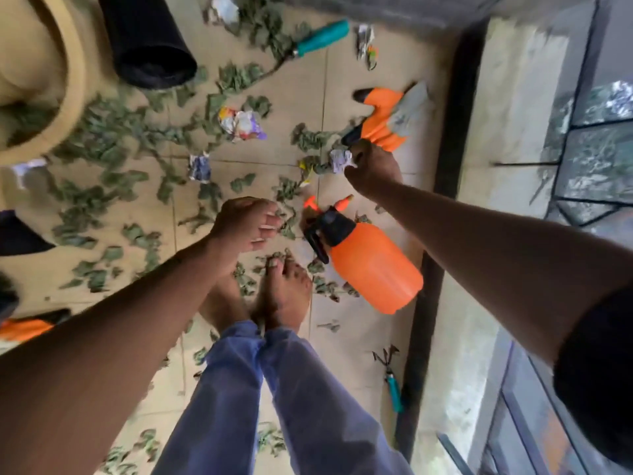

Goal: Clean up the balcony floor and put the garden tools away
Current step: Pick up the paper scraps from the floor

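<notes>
While lying flat, sprayer (373, 265) nozzle points up-left.

Beige tiled floor (356, 73) strewn with green leaf litter (113, 149). An orange spray bottle (370, 265) lies on its side just below the right hand's fingers (352, 166); a crumpled white paper (340, 160) lies at those fingertips, and an orange-and-grey glove (390, 118) lies just beyond them. A crumpled colourful wrapper (241, 125) and a bluish paper scrap (199, 167) lie on the tiles above the left hand's curled fingers (265, 221). A teal-handled tool (318, 38) lies far beyond both hands, near a small wrapper (365, 42). A teal-handled hand rake (390, 378) lies well below the right fingers, beside the dark threshold strip (455, 132). Two bare feet (284, 293) stand on the tiles.
</notes>
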Available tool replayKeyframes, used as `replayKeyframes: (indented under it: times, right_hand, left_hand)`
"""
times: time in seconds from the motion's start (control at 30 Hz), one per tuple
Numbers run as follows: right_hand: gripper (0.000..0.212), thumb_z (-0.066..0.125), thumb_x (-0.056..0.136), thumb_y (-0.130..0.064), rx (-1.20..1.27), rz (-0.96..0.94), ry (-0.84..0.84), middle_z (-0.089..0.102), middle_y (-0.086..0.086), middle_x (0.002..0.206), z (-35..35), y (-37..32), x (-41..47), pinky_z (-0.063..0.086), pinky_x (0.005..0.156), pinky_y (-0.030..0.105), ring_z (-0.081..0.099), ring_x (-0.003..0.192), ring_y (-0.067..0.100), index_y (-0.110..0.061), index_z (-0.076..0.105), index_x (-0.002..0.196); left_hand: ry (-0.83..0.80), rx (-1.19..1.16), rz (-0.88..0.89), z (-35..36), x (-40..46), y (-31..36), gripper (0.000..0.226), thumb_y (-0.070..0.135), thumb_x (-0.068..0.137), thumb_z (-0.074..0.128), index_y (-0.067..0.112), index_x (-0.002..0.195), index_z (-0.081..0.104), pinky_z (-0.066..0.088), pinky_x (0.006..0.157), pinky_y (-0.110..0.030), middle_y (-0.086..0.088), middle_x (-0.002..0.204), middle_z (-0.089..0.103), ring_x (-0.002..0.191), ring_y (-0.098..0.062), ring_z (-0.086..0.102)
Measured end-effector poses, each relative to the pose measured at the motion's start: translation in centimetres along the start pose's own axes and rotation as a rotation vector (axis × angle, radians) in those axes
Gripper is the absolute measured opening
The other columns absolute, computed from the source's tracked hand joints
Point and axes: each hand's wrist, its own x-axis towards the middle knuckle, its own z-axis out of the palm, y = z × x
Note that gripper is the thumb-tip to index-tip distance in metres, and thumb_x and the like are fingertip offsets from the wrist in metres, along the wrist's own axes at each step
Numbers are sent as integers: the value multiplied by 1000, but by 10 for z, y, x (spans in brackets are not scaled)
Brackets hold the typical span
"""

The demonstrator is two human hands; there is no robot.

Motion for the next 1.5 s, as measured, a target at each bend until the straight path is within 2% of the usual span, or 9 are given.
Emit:
replayKeyframes:
  times: [0.17,0.43,0.6,0.8,0.93,1.07,1.17,1.33,1.5]
  right_hand:
    - [47,73,86,-34,-35,6,-94,62,11,129,38,4,30,49,82,35,60,115,33,-22,58,129]
    - [25,58,95,-44,82,161,144,69,5,109,58,-8,22,41,75,32,65,105,32,-22,65,105]
    - [21,58,90,-40,110,-121,305,72,1,99,46,-27,-31,56,76,40,67,94,27,-25,69,99]
    - [35,45,78,-42,15,-497,129,71,-3,96,55,-69,-83,53,80,39,63,94,28,-28,74,93]
    - [32,52,81,-32,20,-334,247,74,2,101,51,-67,-64,51,82,39,65,98,31,-25,74,103]
    - [51,60,87,-22,-341,-157,-152,65,10,128,63,-63,-28,36,103,46,50,127,32,-32,58,137]
    - [57,65,87,-23,-476,-214,-198,59,6,138,74,-66,-14,33,106,47,48,131,31,-37,54,141]
    - [34,62,84,-24,-253,-201,-29,69,0,122,70,-68,-19,42,100,40,61,117,27,-26,69,118]
    - [9,71,80,-23,291,-180,65,72,-12,86,50,-72,-43,56,72,28,70,82,9,-30,68,84]
  left_hand:
    - [-15,13,-55,-3,21,-31,19,28,102,55,17,105,71,54,84,-31,-7,102,75,90,-22,69]
    - [-8,4,-108,-16,28,-50,26,31,103,53,17,115,71,55,87,-34,-5,104,77,100,-25,72]
    - [-112,-94,-67,-15,25,-19,42,50,107,43,19,122,66,59,84,-39,-9,118,74,105,-26,72]
    - [-81,-312,27,-6,40,17,19,37,104,56,22,112,66,59,67,-34,-1,83,75,74,-17,73]
    - [33,-270,7,-24,59,13,14,13,102,58,12,104,72,57,59,-28,-4,78,73,66,-18,69]
    - [93,-268,-12,-47,67,-4,12,14,98,64,7,105,70,58,57,-29,-10,80,69,63,-23,66]
    - [95,-281,-32,-60,66,-20,12,13,100,61,6,107,68,59,58,-30,-12,80,68,64,-25,66]
    - [111,-274,-75,-65,51,-40,14,12,100,59,6,109,68,62,59,-30,-15,85,68,67,-26,66]
    - [67,-307,-64,-66,43,-34,17,17,100,58,7,110,68,61,63,-33,-14,85,69,68,-25,67]
